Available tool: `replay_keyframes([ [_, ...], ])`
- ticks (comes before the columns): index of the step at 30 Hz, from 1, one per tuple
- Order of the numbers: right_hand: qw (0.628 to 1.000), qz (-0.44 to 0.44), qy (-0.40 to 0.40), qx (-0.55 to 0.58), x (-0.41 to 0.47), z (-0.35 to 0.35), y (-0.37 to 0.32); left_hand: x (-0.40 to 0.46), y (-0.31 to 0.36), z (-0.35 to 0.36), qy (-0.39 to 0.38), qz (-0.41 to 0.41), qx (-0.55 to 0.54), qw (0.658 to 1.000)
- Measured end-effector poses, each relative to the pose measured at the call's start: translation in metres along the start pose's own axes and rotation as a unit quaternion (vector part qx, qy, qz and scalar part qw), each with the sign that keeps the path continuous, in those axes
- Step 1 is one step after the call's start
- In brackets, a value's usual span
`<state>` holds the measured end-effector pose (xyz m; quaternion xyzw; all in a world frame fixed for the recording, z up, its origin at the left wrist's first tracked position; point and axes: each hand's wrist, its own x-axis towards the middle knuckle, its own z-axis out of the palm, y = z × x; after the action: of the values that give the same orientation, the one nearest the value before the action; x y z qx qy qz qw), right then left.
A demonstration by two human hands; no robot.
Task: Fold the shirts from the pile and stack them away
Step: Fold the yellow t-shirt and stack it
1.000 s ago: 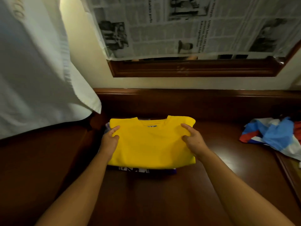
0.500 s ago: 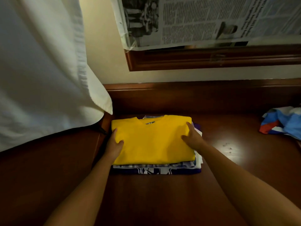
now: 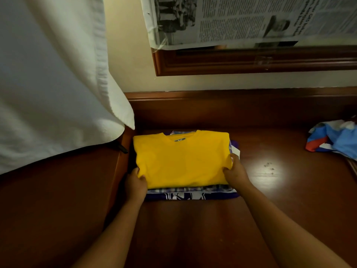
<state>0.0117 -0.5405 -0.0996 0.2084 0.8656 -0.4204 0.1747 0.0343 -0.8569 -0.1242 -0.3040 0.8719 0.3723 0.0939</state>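
We see a dark wooden surface point(image 3: 212, 229) filling the lower part of the view, with a raised wooden ledge point(image 3: 231, 105) along the wall at its far side. A big white cloth point(image 3: 52, 84) hangs over the left, its lower corner dropping just beside the far left corner of the stack. On the wall above, a sheet of newspaper point(image 3: 251, 20) covers the top of a wooden frame point(image 3: 251, 60).

At the middle of the surface, close to the ledge, sits the stack of folded shirts point(image 3: 190, 193). On top lies the yellow shirt point(image 3: 181, 159), folded into a rectangle whose long axis runs left to right across our view. Its collar, with a small label inside, points away from us toward the wall, and its folded bottom edge faces us. Beneath it we make out a plaid shirt point(image 3: 193, 189) and, lower still, a purple and white shirt point(image 3: 189, 196), both sticking out a little at the near edge and on the right.

At the far right edge lies a crumpled pile of blue, white and red clothes point(image 3: 334, 138), well apart from the stack.

Our left hand point(image 3: 135, 183) grips the near left corner of the yellow shirt, thumb on top and fingers curled under the edge. Our right hand point(image 3: 234, 171) pinches the near right corner the same way, thumb on the cloth, fingers wrapped round the side.
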Motion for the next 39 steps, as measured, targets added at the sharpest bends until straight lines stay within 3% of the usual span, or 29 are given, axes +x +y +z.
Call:
replay_keyframes([
  [7, 0.998, -0.019, -0.020, -0.062, -0.011, -0.005, 0.010, -0.005, -0.003, -0.005, 0.017, 0.036, 0.007, 0.999],
  [14, 0.996, -0.003, 0.009, -0.086, -0.020, 0.002, 0.012, -0.012, -0.009, -0.003, 0.036, 0.067, 0.032, 0.997],
  [18, 0.963, -0.074, 0.092, -0.242, -0.025, 0.017, 0.006, -0.017, -0.010, 0.001, 0.089, 0.167, 0.154, 0.970],
  [22, 0.933, -0.155, 0.009, -0.325, -0.021, 0.045, 0.011, -0.016, -0.003, 0.014, -0.011, 0.261, 0.248, 0.933],
  [27, 0.942, -0.090, -0.052, -0.319, -0.015, 0.041, 0.039, -0.009, -0.012, 0.018, -0.103, 0.205, 0.310, 0.923],
  [34, 0.952, -0.113, -0.027, -0.284, -0.030, 0.021, 0.039, -0.030, 0.011, 0.020, -0.040, 0.212, 0.285, 0.934],
  [39, 0.960, -0.130, -0.008, -0.246, -0.050, -0.007, 0.055, -0.075, 0.041, 0.035, -0.053, 0.235, 0.232, 0.942],
])
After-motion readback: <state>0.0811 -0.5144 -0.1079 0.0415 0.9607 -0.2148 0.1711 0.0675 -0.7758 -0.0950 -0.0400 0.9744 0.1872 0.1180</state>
